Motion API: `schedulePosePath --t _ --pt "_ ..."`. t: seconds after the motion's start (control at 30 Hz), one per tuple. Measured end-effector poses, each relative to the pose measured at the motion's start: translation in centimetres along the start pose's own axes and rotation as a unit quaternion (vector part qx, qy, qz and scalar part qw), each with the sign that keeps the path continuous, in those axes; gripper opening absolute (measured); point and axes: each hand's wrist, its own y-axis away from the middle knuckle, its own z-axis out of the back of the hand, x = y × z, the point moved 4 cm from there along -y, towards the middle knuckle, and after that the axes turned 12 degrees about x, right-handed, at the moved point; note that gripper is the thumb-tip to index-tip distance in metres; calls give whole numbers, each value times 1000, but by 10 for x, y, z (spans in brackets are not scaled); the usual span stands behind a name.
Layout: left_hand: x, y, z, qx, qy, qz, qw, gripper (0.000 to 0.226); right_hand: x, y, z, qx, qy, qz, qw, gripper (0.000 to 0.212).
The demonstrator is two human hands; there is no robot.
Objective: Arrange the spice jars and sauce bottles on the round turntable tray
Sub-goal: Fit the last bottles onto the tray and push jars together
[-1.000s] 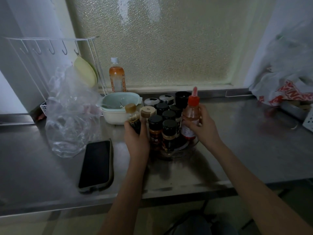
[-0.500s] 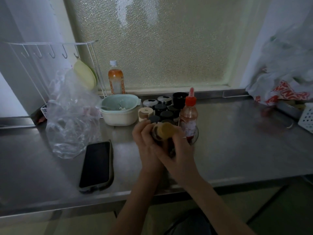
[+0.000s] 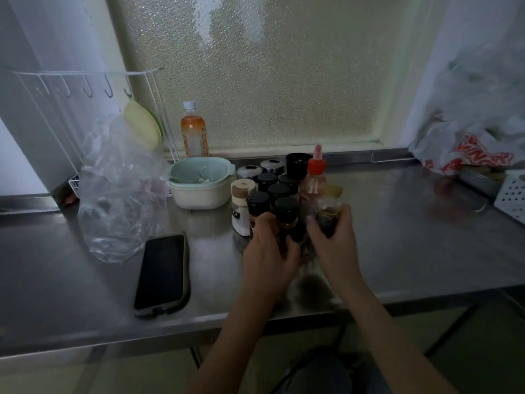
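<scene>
Fingers (image 3: 312, 223) of right hand (image 3: 333, 245): wrapped around dark sauce bottle with tan cap (image 3: 329, 207), held upright at right front of the jar cluster, beside red-capped sauce bottle (image 3: 314, 180). Left hand (image 3: 268, 251): fingers curled against front black-lidded jar (image 3: 286, 214); whether actually gripping it cannot be told. Black-lidded spice jars (image 3: 277, 191): packed close together, upright. White jar with beige cap (image 3: 241, 206): left edge of cluster. Two silver-topped jars (image 3: 260, 169) and black cup (image 3: 297, 163): at rear. Turntable tray: mostly hidden beneath jars and hands. Steel counter (image 3: 397, 237): bears phone (image 3: 160, 273), clear plastic bag (image 3: 119, 200), pale green bowl (image 3: 199, 182), orange drink bottle (image 3: 194, 135).
</scene>
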Motion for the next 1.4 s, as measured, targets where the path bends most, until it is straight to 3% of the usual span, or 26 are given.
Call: schedulePosePath --t 0.1,0.2,0.3,0.43,0.53,0.63,0.7,0.8,0.93,1.0,1.13,1.4 --pt "7 -4 -3 19 50 28 998 33 -5 -6 -11 56 30 -12 998 38" --pt "6 -5 -5 43 63 3 997 27 -3 -13 -15 66 45 -8 997 43" --pt "8 -4 -3 44 29 4 999 25 -5 -18 -10 27 68 -15 997 39" --pt "9 -5 4 -14 0 38 999 6 -14 -26 7 -58 67 -5 996 26" --pt "9 -6 8 -41 -4 63 997 17 -16 -36 4 -31 41 -16 999 32" --pt "13 -4 13 -99 -24 78 992 11 -17 -40 -1 -18 68 -20 997 37" --pt "22 -3 16 -125 3 133 983 11 -17 -40 -1 -23 79 -21 996 37" --pt "33 -4 13 -103 39 197 974 18 -13 -37 0 -32 71 -5 997 33" --pt "29 -7 11 -69 -26 167 983 21 -12 -26 5 -75 50 26 996 17" --pt "28 -7 11 -61 -40 158 985 21 -12 -22 2 -59 56 33 996 20" --pt "29 -8 10 -47 -75 165 982 20 -12 -25 -10 -31 251 14 967 57" --pt "28 -9 10 -21 -86 172 981 22 -15 -24 -21 67 276 14 959 51"
